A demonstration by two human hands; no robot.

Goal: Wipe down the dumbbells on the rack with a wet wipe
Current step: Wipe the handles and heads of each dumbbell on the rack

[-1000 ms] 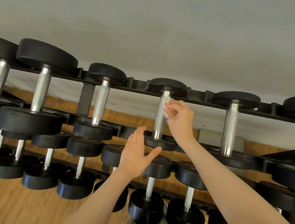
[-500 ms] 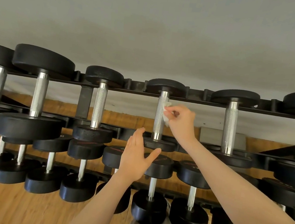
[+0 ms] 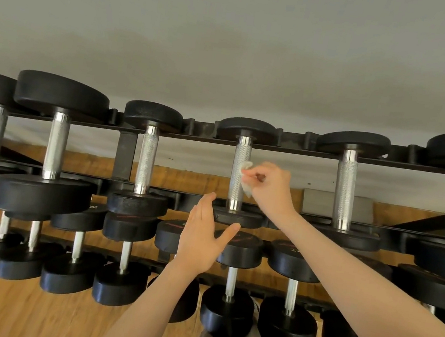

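Against a grey wall, the rack's (image 3: 298,151) top-rail dumbbell (image 3: 240,170) handle is being wiped: wet wipe (image 3: 245,178) pinched by right hand (image 3: 268,187), left hand (image 3: 202,235) open, empty. Next, the heads likely need wiping.

upper rail: dumbbells (image 3: 239,170) side by side | lower tier: below, in front | rack (image 3: 298,150) against wall (image 3: 233,41)

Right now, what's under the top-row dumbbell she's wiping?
Below that dumbbell sits a lower row; one black dumbbell is directly beneath. The left hand covers part of its neighbour.
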